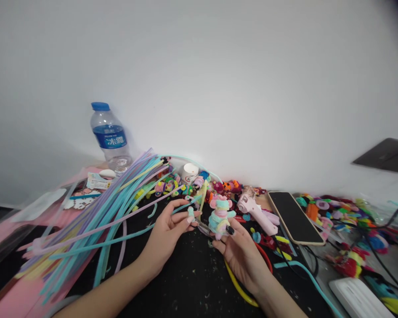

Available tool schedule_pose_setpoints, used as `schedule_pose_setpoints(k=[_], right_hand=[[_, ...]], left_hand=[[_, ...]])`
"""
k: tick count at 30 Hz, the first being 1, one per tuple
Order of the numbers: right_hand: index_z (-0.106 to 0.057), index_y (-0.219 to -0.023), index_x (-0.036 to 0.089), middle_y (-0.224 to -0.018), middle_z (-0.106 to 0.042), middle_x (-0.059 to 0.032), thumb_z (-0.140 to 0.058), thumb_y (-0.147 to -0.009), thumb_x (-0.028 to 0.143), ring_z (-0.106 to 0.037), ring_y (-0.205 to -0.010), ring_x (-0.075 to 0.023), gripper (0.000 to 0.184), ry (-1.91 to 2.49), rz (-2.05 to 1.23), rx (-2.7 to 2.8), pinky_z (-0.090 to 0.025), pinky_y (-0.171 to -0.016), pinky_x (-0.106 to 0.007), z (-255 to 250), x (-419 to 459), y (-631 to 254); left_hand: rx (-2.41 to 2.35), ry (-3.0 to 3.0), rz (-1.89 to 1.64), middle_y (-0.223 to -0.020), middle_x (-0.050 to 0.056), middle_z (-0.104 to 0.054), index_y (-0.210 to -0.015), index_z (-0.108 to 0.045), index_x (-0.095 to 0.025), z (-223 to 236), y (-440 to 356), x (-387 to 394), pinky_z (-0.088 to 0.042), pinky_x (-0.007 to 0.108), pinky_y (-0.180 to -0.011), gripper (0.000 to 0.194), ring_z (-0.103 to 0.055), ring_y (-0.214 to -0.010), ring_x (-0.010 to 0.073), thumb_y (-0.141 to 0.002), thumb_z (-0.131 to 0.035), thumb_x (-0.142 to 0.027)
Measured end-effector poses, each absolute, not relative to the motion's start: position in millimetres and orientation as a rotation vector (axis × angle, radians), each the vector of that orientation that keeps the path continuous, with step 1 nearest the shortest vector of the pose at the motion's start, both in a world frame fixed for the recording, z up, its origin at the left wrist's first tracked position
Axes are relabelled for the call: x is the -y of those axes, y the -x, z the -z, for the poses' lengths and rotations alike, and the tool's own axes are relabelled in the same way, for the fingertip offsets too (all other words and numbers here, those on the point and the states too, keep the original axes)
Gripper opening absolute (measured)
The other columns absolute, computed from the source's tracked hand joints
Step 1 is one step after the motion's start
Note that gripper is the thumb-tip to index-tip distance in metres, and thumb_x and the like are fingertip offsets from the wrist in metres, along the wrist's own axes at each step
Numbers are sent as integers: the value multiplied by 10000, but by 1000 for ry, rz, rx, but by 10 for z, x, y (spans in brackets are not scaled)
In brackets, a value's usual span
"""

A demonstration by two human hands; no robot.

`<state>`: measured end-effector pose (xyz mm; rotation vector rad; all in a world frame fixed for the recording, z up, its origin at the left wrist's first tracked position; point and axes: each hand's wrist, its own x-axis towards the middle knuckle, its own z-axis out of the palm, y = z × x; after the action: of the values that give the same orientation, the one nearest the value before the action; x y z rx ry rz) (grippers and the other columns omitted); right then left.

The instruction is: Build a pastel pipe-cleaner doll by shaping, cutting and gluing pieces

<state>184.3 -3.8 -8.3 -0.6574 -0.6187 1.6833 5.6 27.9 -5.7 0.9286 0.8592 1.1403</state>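
My left hand [167, 232] is closed in a pinch on a small mint-green fuzzy piece [190, 212], likely a bit of pipe cleaner. My right hand [242, 254] has its fingers closed round a pastel pipe-cleaner figure [220, 216] with pink round ears and mint, yellow and lilac bands. The figure is held upright, facing up from the mat. Between the hands a short metal tip shows, partly hidden by the right fingers. Beneath the right hand curves a yellow and red loop [239, 287] that looks like scissor handles; most of it is covered.
Long pastel pipe cleaners [119, 212] are heaped at left, before a water bottle [109, 137]. A pink glue gun [257, 212] and a phone [295, 216] lie right. Several colourful pieces, a paper cup [189, 173], cables and a white box [360, 298] surround the black mat [182, 287].
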Motion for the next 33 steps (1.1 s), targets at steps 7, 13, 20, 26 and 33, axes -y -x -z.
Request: schedule_pose_setpoints(k=[7,13,20,26,33], right_hand=[[-631,-929,207,-981,-670,-33,-657,-750,146,-624,-837,-137,191,619,-1704,618,-521,-755,-293,99,31,-1853],[-624,-951,192,-1011,-665,-49,-659,-747,158,-623,-858,-150,210,622,-1714,605,-510,-776,-312,92,23,-1850],[-617,-964,184,-1033,-662,-54,-636,-765,154,-622,-874,-151,202,628,-1735,603,-501,-784,-308,64,30,-1844],[-634,-913,201,-999,-675,-30,-659,-741,158,-623,-879,-158,179,678,-1706,610,-502,-783,-299,73,27,-1837],[-645,-895,198,-1000,-675,-22,-680,-722,161,-621,-888,-164,181,727,-1698,616,-505,-785,-293,71,30,-1833]], left_hand=[[-889,-985,-1136,-893,19,-667,-911,-576,-181,12,-62,-263,-482,237,-743,191,-629,-813,143,-732,-644,-184],[-851,-861,-1116,-876,16,-655,-985,-588,-198,12,-60,-267,-481,235,-716,249,-629,-784,138,-744,-648,-213],[-690,-653,-1113,-877,28,-647,-910,-591,-174,57,-27,-291,-452,200,-777,168,-598,-864,113,-752,-644,-151],[-764,-731,-1126,-818,-1,-651,-875,-598,-190,11,-37,-279,-483,227,-758,167,-622,-824,128,-724,-668,-176],[-945,-940,-1185,-739,-2,-682,-773,-674,-169,30,-50,-253,-507,242,-708,144,-618,-702,131,-648,-724,-220]])
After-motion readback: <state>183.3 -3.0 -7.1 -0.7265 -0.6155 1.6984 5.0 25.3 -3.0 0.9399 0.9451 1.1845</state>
